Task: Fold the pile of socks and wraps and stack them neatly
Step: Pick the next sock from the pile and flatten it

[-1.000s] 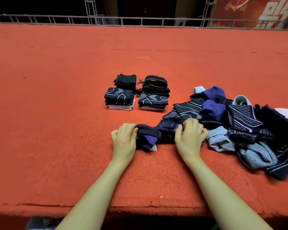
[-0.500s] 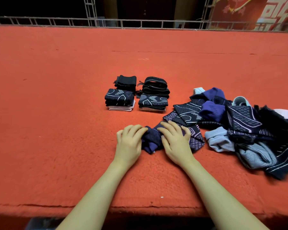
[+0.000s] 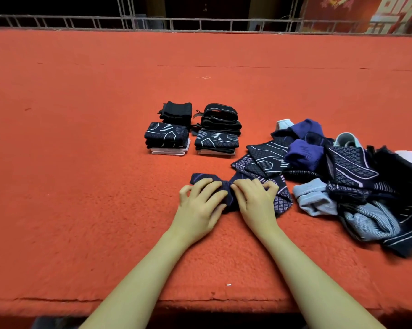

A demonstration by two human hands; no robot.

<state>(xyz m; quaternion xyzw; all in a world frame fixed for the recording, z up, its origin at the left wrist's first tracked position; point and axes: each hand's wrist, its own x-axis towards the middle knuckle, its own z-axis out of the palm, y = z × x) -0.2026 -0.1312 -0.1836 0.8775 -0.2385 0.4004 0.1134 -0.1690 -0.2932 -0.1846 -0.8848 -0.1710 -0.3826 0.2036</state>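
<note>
Now mid-fold: left hand (image 3: 200,205) & right hand (image 3: 256,200) press dark sock (image 3: 279,200) flat, fingers spread, lightly curled. Next, prob: carry to stacks (image 3: 192,136), align edges.

Surface: you look down on a wide orange-red carpeted platform (image 3: 81,162), its near edge frayed.
Far edge: a metal railing (image 3: 200,22) runs across.
Beyond: the room is dark; a red banner (image 3: 366,10) with pale characters hangs at your upper right.
</note>
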